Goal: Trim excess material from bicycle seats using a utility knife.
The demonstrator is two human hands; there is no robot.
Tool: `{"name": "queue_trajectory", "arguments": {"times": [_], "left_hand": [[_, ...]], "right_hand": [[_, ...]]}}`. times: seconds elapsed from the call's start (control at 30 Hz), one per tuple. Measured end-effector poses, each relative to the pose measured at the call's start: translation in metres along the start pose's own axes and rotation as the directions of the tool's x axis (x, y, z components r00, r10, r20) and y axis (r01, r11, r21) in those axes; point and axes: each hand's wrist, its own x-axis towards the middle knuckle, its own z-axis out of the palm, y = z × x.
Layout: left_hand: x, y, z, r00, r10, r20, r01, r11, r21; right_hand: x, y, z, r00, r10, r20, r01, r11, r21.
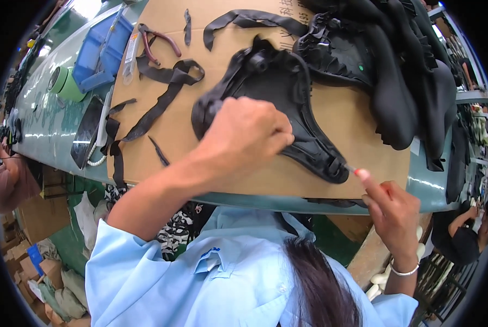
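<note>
A black bicycle saddle (279,82) lies underside up on the cardboard, its wide end to the far left and its narrow nose toward my right hand. My left hand (249,128) is closed in a fist over the saddle's near left side; what it grips, if anything, is hidden. At the nose tip, my right hand (388,204) is closed, index finger stretched along a thin, pale tool (354,170) with a bit of red beside the fingertip. The tool's tip meets the saddle's nose. Most of it is hidden in the hand.
Several more black saddles (388,92) are heaped at the far right. Black strips (159,106) and pliers (155,46) with dark red handles lie on the cardboard (222,177). A blue bin (99,52), green tape roll (65,84) and phone-like dark slab (87,131) stand left. Other people work at both sides.
</note>
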Motion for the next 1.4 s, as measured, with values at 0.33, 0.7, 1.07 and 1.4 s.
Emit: {"name": "queue_trajectory", "arguments": {"times": [0.33,0.7,1.07,1.4], "left_hand": [[0.058,0.0,0.01,0.981,0.004,0.194,0.074,0.918,-0.39],[0.037,-0.011,0.01,0.978,-0.132,0.161,0.191,0.261,-0.946],[-0.027,-0.005,-0.024,0.943,-0.172,-0.286,0.16,0.985,-0.065],[-0.007,0.002,0.03,0.575,-0.467,-0.672,-0.012,0.816,-0.577]], "right_hand": [[0.024,-0.067,0.039,0.794,0.434,0.425,-0.362,-0.225,0.905],[0.021,-0.081,-0.011,0.75,0.14,0.647,-0.66,0.23,0.716],[0.056,-0.078,0.081,0.819,0.569,0.07,-0.218,0.195,0.956],[0.132,-0.059,0.065,0.911,0.412,-0.027,-0.036,0.144,0.989]]}}
